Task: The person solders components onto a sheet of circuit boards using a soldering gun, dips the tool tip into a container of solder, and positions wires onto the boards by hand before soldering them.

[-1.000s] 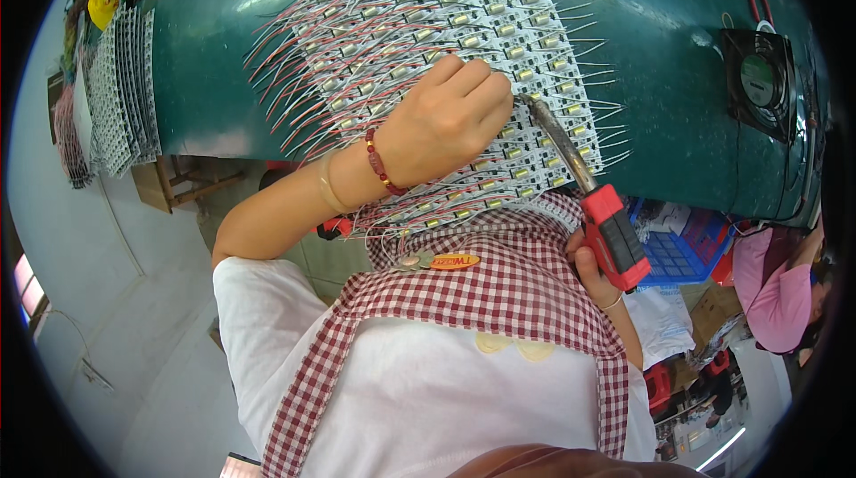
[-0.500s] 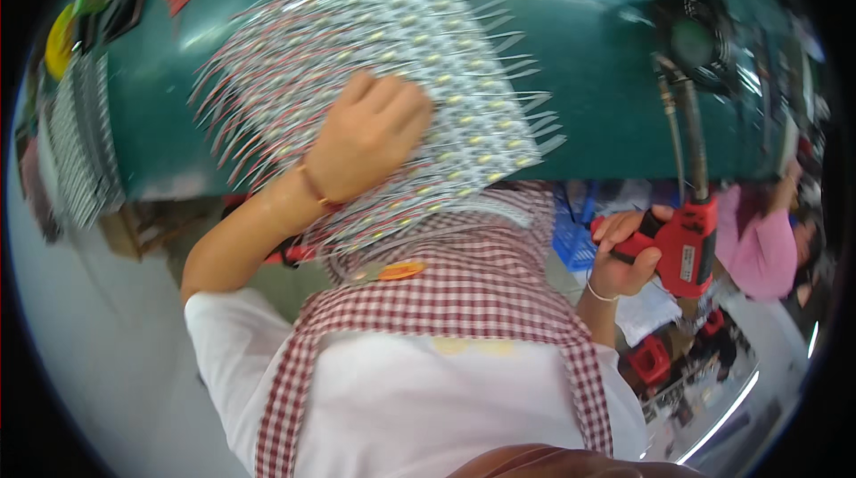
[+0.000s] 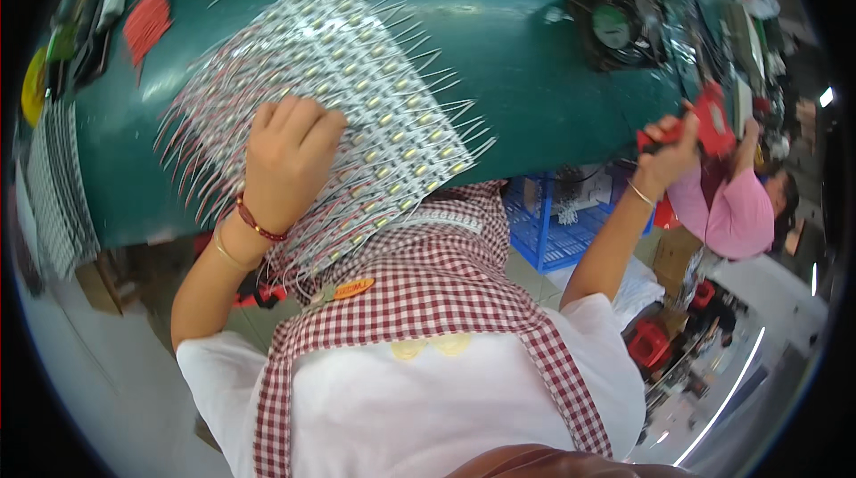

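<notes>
A large panel of white LED strips (image 3: 357, 77) with red and white wire ends lies across the green table (image 3: 526, 50) and overhangs its near edge. My left hand (image 3: 290, 157) presses flat on the near part of the panel, fingers curled, a red bead bracelet and a gold bangle at the wrist. My right hand (image 3: 669, 144) is raised at the right end of the table, closed around a red-handled tool (image 3: 709, 121). Its tip is hidden.
A small black fan (image 3: 615, 28) sits on the table at the back right. Red wire bundles (image 3: 147, 19) and more strips (image 3: 58, 184) lie at the left. A blue crate (image 3: 557, 219) stands under the table. A person in pink (image 3: 731, 210) sits at the right.
My right hand has carried the red tool away from the LED panel, out to the right and up. My left hand stays on the panel. The view has swung.
</notes>
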### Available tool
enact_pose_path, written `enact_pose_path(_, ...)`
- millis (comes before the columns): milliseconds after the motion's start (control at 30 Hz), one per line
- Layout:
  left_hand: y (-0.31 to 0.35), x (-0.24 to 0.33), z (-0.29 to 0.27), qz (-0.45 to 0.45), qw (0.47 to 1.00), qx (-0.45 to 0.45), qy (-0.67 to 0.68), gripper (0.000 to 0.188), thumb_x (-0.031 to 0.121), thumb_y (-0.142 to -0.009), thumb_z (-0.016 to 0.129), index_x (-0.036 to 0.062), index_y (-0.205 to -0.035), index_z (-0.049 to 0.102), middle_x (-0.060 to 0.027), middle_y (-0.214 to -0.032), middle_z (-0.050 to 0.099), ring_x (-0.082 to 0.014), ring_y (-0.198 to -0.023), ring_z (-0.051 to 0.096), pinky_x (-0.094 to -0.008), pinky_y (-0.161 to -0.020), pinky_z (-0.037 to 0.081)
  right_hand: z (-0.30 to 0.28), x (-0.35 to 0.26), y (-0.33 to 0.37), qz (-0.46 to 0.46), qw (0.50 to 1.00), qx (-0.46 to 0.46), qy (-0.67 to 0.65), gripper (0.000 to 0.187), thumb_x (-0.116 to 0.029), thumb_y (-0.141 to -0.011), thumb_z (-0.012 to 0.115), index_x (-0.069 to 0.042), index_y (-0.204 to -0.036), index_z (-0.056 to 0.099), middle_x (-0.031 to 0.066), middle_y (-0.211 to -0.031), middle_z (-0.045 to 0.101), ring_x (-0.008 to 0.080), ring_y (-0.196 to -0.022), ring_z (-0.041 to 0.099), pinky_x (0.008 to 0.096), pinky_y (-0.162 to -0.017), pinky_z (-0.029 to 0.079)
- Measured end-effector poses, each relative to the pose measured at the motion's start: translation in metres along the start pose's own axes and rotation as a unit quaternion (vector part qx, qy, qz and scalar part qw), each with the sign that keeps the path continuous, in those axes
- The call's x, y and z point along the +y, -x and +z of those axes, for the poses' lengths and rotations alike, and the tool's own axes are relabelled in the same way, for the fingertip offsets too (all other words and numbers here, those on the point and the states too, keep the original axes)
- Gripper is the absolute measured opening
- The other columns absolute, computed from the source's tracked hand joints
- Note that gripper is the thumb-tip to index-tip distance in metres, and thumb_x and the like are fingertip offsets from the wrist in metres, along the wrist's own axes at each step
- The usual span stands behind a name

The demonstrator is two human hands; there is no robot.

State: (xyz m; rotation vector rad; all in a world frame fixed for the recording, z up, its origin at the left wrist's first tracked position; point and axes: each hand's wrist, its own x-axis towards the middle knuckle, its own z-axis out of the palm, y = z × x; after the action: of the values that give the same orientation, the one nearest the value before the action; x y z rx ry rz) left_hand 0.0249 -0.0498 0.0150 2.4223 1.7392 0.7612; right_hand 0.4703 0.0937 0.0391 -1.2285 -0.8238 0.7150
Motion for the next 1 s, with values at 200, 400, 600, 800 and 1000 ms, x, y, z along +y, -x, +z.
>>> enact_pose_path(200,-0.011,0.000,-0.010,-0.025,0.994,0.075,0.080,0.016,-0.001,-0.074,0.075,0.0054,-0.086,0.066,-0.0070,-0.081,0.054,-0.0270,-0.077,0.055,-0.0390,-0.068,0.044,0.000,-0.004,-0.001,-0.006,0.996,-0.041,0.083,0.033,-0.026,-0.100,0.061,0.001,-0.119,0.060,0.0072,-0.068,0.056,0.0140,-0.052,0.047,0.0293,-0.055,0.045)
enact_pose_path(400,-0.011,0.009,-0.004,-0.051,0.985,0.036,0.163,0.013,-0.002,-0.077,0.074,0.0019,-0.087,0.067,-0.0097,-0.078,0.050,-0.0276,-0.072,0.052,-0.0386,-0.064,0.043,0.005,-0.043,0.059,-0.109,0.990,-0.022,-0.089,0.035,-0.029,-0.106,0.050,-0.002,-0.128,0.049,0.0059,-0.067,0.055,0.0133,-0.052,0.047,0.0300,-0.053,0.045)
enact_pose_path(600,-0.039,0.046,-0.001,-0.058,0.965,-0.017,0.255,0.009,-0.004,-0.079,0.073,0.0015,-0.084,0.068,-0.0090,-0.078,0.056,-0.0258,-0.073,0.057,-0.0362,-0.065,0.045,0.067,-0.032,0.162,0.037,0.970,-0.240,-0.013,0.030,-0.007,-0.097,0.062,0.002,-0.124,0.052,0.0062,-0.085,0.066,0.0140,-0.070,0.065,0.0284,-0.063,0.055)
enact_pose_path(800,-0.037,0.064,-0.003,-0.154,0.898,-0.034,0.412,0.008,-0.006,-0.081,0.070,0.0002,-0.084,0.066,-0.0076,-0.076,0.060,-0.0170,-0.070,0.058,-0.0290,-0.064,0.046,0.098,-0.010,0.214,0.181,0.905,-0.383,-0.048,0.038,-0.008,-0.090,0.074,-0.002,-0.124,0.058,0.0041,-0.101,0.070,0.0122,-0.095,0.067,0.0287,-0.085,0.054)
enact_pose_path(1000,-0.026,0.066,-0.005,-0.152,0.910,-0.052,0.383,0.009,-0.006,-0.083,0.069,-0.0009,-0.082,0.061,-0.0040,-0.080,0.057,-0.0104,-0.070,0.053,-0.0248,-0.065,0.043,0.107,-0.019,0.212,0.160,0.892,-0.421,0.032,0.046,-0.007,-0.089,0.073,0.001,-0.129,0.053,0.0120,-0.103,0.069,0.0143,-0.095,0.067,0.0298,-0.082,0.053)
